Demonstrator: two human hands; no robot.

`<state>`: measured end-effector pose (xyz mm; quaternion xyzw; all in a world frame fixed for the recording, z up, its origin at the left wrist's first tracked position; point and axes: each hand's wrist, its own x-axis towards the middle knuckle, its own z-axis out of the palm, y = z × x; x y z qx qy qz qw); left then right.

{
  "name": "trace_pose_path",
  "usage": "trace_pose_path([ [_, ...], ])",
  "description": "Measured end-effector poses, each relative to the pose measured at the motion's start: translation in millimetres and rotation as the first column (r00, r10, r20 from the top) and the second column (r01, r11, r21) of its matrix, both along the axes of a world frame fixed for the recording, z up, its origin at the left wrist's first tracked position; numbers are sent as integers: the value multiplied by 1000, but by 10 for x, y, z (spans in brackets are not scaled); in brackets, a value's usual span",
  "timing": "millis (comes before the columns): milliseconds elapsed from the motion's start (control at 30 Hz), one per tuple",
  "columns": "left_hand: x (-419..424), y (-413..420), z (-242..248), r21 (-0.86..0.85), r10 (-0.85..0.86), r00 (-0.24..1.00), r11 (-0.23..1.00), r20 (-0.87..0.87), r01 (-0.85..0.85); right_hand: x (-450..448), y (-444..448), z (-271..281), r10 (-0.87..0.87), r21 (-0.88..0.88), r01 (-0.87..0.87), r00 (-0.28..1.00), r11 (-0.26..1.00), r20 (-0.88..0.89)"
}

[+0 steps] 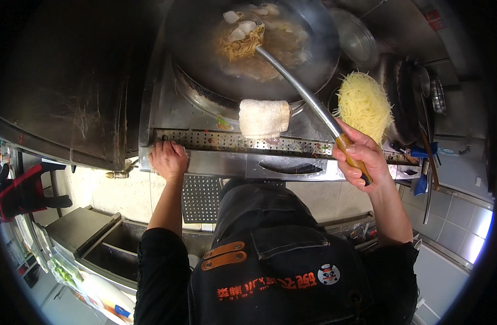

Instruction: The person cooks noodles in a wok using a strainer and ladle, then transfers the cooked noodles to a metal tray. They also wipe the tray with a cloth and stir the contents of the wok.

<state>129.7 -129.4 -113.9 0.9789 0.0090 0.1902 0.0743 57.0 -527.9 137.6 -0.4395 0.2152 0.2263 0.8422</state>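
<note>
My right hand (360,156) grips the wooden end of a long metal-shafted ladle (299,87). Its bowl is over the wok (252,91), heaped with brownish shreds (242,44) and white chunks (246,27). Steaming brown broth (281,48) fills the wok's middle. A folded white towel (264,118) lies over the wok's near rim, where a handle may be hidden. Curled over the stove's front edge (216,162), my left hand (169,158) presses on what looks like a pale cloth, mostly covered by the fingers.
Pale yellow shreds, perhaps potato (364,105), are heaped right of the wok, beside my right hand. Behind them are a metal lid (354,38) and dark pans (399,97). A perforated drain strip (216,140) runs along the stove front. A large dark vessel (69,89) stands left.
</note>
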Motion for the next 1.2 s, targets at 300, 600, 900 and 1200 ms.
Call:
trace_pose_path([
  [300, 0, 0, 8, 7, -9, 1000, 1000, 19, 9, 290, -147, -96, 197, -699, -75, 976, 711, 96],
  [600, -1, 12, -11, -5, -1, 999, 1000, -32, 1, 800, -714, -587, 230, -902, 1, 967, 431, 110],
  [900, -4, 14, -11, -5, -18, 1000, 1000, 11, 18, 311, -8, -508, -55, 107, 68, 990, 992, -128],
  [1200, -4, 5, 10, 2, -19, 1000, 1000, 25, 19, 172, 212, -256, -4, 188, 4, 1000, 982, 1],
])
